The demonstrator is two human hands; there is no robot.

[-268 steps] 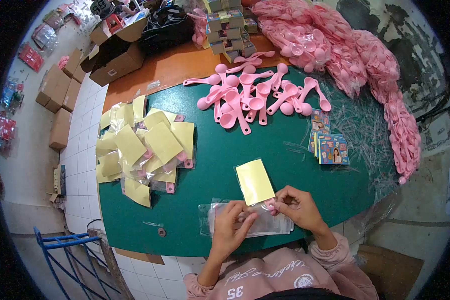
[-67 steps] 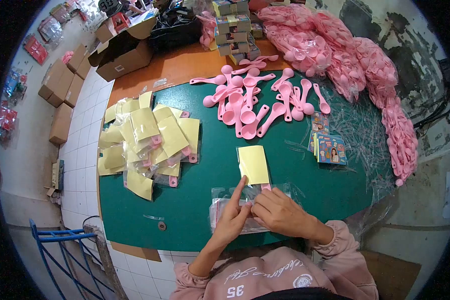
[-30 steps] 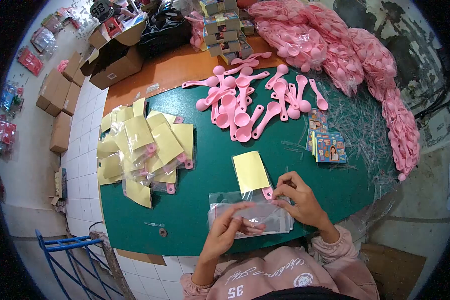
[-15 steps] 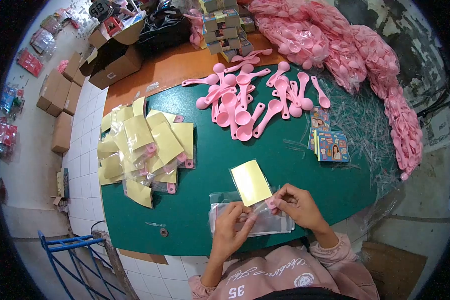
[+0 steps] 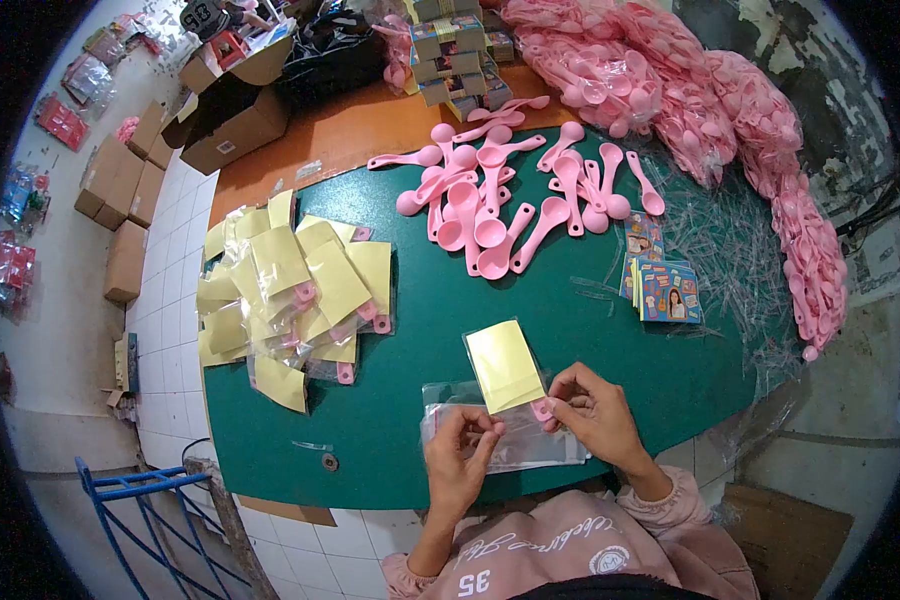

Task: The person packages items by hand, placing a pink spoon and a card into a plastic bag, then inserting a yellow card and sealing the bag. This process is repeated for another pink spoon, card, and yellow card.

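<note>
A clear plastic bag with a yellow-backed card inside lies before me, its lower end toward me. The handle end of a pink measuring spoon shows at the card's lower right corner. My left hand pinches the bag's lower left edge between thumb and forefinger. At the lower right corner, my right hand is closed on the bag beside the spoon handle. Beneath both hands lies a stack of clear plastic bags. A crease or flap edge crosses the lower part of the card.
Filled packets with yellow cards are heaped at left on the green table. Loose pink spoons lie at the back. Picture cards and clear plastic strips are at right, below bagged spoons. A blue trolley stands at lower left.
A slanting edge now shows across the card's lower part, as if the bag's clear end were folded over it. My left fingers have closed into a tighter pinch.
</note>
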